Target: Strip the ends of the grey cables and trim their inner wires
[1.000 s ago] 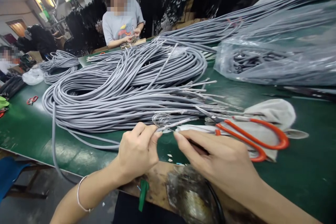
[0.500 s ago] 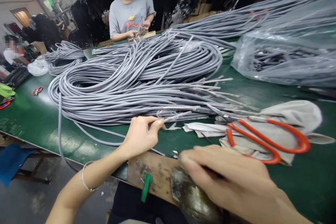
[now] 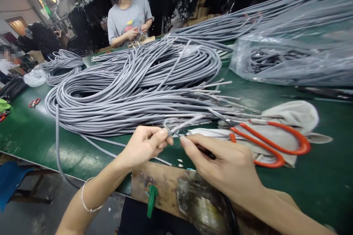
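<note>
My left hand (image 3: 145, 146) is closed, pinching the end of a grey cable (image 3: 169, 133) between thumb and fingers. Pale loose strands lie just beyond the fingertips. My right hand (image 3: 220, 159) is wrapped around a thin tool with a dark handle (image 3: 206, 151). Its narrow tip points at the cable end, very close to my left fingertips; whether it touches I cannot tell. Most of the tool is hidden by my fingers. Behind both hands lies a large coiled bundle of grey cables (image 3: 129, 106), with stripped, whitish ends at its right.
Orange-handled scissors (image 3: 264, 143) rest on a pale cloth (image 3: 292, 112) at right. By the front edge are a wooden board (image 3: 165, 180), a green clamp-like piece (image 3: 151, 201) and a black cord (image 3: 231, 209). A plastic bag (image 3: 275, 69) lies behind. A person (image 3: 129, 16) works across the table.
My right hand has risen from the dark patch on the board and come in beside the cable end, with the tool now visible. My left hand stays pinched, and the whole view has shifted slightly.
</note>
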`<state>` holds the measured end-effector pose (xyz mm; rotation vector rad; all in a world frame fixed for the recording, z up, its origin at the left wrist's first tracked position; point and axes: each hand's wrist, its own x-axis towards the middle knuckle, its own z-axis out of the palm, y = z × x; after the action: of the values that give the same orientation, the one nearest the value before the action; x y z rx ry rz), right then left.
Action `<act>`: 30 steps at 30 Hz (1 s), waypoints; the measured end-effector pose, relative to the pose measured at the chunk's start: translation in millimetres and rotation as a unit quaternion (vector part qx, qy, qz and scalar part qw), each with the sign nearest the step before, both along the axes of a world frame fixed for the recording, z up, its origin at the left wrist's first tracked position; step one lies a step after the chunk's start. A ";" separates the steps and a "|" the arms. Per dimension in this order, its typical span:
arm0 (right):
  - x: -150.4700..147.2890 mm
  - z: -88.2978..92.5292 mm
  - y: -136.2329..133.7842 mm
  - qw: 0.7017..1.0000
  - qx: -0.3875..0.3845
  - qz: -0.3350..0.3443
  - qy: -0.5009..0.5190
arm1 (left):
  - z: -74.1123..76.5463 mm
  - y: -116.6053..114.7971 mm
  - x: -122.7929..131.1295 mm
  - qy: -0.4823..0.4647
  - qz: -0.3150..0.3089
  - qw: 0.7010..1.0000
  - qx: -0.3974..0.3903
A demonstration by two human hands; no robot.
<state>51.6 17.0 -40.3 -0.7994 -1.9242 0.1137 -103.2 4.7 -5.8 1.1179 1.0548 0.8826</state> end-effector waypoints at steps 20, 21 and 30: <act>11.8 6.2 -3.3 0.995 0.065 0.003 -0.077 | -21.2 5.2 2.5 0.198 0.096 0.961 0.170; 13.1 4.7 1.9 0.993 0.068 -0.023 -0.089 | -19.2 4.2 2.0 0.188 0.090 0.963 0.170; 14.6 1.7 5.9 0.990 0.074 -0.075 -0.089 | -10.2 1.3 0.8 0.108 0.031 0.988 0.104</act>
<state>66.2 22.9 -38.6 -0.8738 -2.0040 -0.1969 -102.4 6.0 -16.0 1.3858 1.1993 0.9534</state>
